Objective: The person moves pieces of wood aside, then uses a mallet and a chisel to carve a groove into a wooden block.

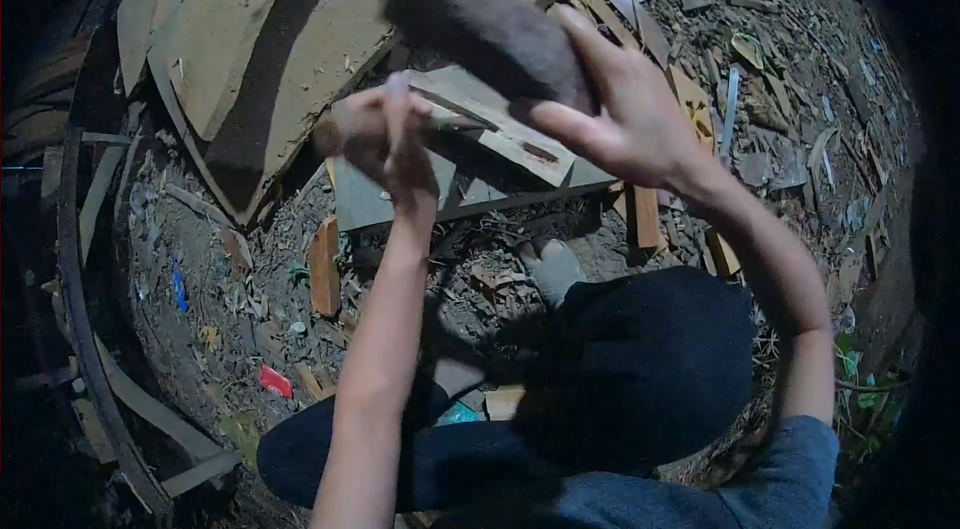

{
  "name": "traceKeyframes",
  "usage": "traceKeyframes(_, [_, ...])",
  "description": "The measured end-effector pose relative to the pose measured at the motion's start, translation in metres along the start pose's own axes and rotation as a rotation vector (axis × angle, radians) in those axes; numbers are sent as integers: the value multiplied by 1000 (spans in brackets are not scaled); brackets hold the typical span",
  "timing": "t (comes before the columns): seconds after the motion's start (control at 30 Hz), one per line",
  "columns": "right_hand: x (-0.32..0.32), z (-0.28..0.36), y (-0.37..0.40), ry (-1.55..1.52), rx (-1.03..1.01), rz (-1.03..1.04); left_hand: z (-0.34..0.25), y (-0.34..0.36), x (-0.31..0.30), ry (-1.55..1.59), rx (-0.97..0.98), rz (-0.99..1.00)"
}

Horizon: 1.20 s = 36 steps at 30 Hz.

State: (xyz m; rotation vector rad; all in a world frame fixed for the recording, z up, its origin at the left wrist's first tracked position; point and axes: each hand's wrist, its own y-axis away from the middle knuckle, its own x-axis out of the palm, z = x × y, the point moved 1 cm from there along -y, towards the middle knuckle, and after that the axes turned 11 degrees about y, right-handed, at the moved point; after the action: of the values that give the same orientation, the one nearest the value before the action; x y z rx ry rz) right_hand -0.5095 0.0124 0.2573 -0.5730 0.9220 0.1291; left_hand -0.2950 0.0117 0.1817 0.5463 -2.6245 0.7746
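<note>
My right hand is closed around one end of a thick, dark grey-brown block, raised and blurred by motion. Lower and to the left, my left hand grips a chisel. The round end of its handle pokes out at the left of the fist, and its narrow metal shaft points right. Toward the chisel's tip lies a pale piece of wood with slots cut in it. This piece rests on a flat board in front of my knees.
Large slabs of wood lean at the upper left. Wood chips and scraps cover the ground. An orange-brown offcut lies left of my foot, and a red wrapper is farther down. A curved rail runs along the left.
</note>
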Motion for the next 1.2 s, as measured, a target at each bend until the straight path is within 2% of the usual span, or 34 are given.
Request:
traceKeyframes(0.07, [21, -26, 18, -33, 51, 63, -7, 11, -5, -39, -47, -265])
traceKeyframes(0.13, [45, -46, 50, 132, 209, 302, -15, 21, -10, -26, -66, -292])
traceKeyframes(0.2, [63, -51, 76, 158, 319, 438, -18, 17, -7, -12, -79, -334])
traceKeyframes(0.3, [78, -53, 102, 247, 319, 498, -36, -2, 2, 106, 8, -403])
traceKeyframes(0.37, [80, -51, 105, 303, 273, 491, -46, -22, 8, 78, 93, -178])
traceKeyframes(0.4, [81, -51, 105, 300, 273, 495, -43, -31, 13, 86, 112, -175])
traceKeyframes(0.47, [82, -53, 104, 280, 297, 497, -35, -46, 13, 154, 31, -113])
traceKeyframes(0.67, [87, -56, 110, 256, 295, 453, -4, -58, 25, 130, -80, -155])
traceKeyframes(0.97, [83, -55, 107, 230, 307, 490, 15, -54, 41, 24, -30, -119])
traceKeyframes(1.07, [86, -57, 108, 242, 287, 469, 23, -57, 39, 9, -134, -97])
traceKeyframes(1.13, [83, -53, 105, 225, 320, 517, 31, -54, 41, -296, 78, -148])
traceKeyframes(1.2, [81, -55, 100, 215, 345, 549, 33, -43, 40, -200, 123, -97])
